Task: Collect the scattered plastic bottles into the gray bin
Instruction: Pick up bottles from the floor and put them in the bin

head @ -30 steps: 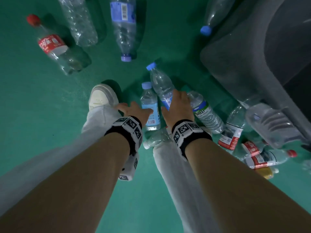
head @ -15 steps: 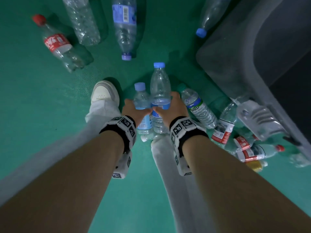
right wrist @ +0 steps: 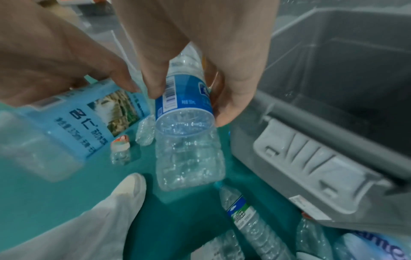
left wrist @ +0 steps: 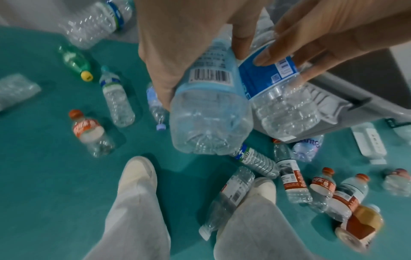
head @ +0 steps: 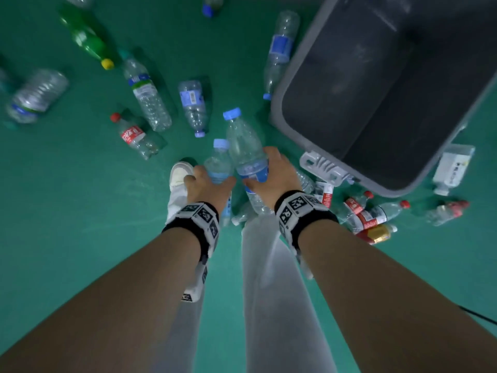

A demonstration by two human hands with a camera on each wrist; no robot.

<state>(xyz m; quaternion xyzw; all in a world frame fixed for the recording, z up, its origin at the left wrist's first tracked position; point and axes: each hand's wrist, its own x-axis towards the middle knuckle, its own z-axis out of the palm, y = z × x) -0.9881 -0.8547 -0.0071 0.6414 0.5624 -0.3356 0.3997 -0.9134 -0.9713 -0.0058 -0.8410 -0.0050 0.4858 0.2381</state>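
My left hand (head: 207,181) grips a small clear bottle with a pale blue label (head: 218,164) (left wrist: 211,105) (right wrist: 66,123). Beside it my right hand (head: 271,173) grips a taller clear bottle with a dark blue label (head: 246,146) (left wrist: 282,98) (right wrist: 186,137). Both bottles are lifted off the green floor, caps pointing away from me, side by side and touching. The gray bin (head: 390,92) (right wrist: 333,123) stands open just to the right of my right hand, its inside dark. Its handle (head: 322,168) faces me.
Many bottles lie on the green floor: a red-capped one (head: 133,135), clear ones (head: 148,92) (head: 193,106), a green one (head: 86,39), a crushed one (head: 35,96), one beside the bin (head: 279,52). A cluster (head: 368,214) lies by my right foot. My white shoe (head: 178,175) is below.
Both hands have risen with their bottles, away from the floor and toward the bin. The view has pulled up, showing more floor and the bin's open top.
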